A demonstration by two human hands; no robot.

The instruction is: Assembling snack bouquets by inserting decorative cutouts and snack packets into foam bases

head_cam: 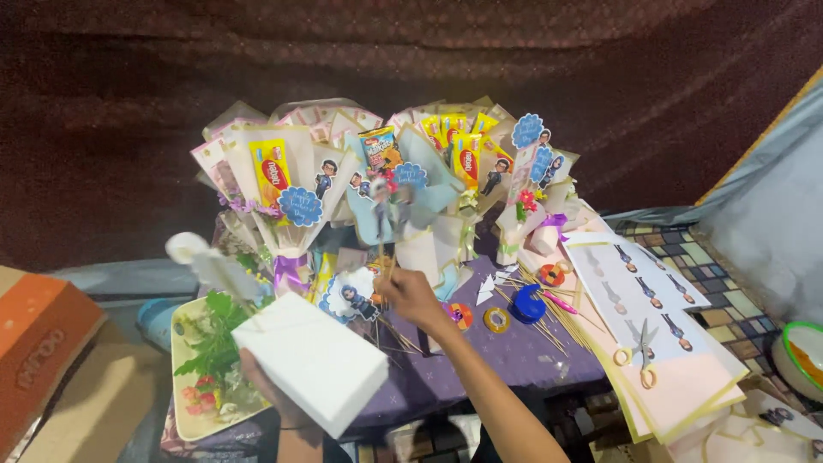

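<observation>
White foam made up the block [313, 360] that the left hand [261, 381] gripped from beneath, fingers curled under its lower edge, holding it tilted just above the near side of the purple-covered worktop [514, 356]; the right hand [411, 296] was closed in a pinch on a thin wooden skewer [383, 257] that carried a cut-out cartoon figure [381, 206] at its top, raised upright in front of the bouquets; to seat such a stick well, the judgement was that the block should be held steady and level, the skewer kept straight and pushed in squarely, away from the edge, so the foam would not crumble and the figure would face forward.

Counted, the wrapped snack bouquets [291, 184] stood as roughly four clusters side by side at the back of the worktop, though they overlapped too much to be sure; one pair of scissors [645, 351] lay on the printed sheets [634, 296] to the right; two tape rolls showed, a yellowish one [496, 320] and a blue one [526, 303] near each other; loose skewers [549, 330] lay scattered beside them, too many and too fine to count; one tray of green leaves [210, 360] sat just left of the block; one orange cardboard box [39, 343] rested at the far left.
</observation>
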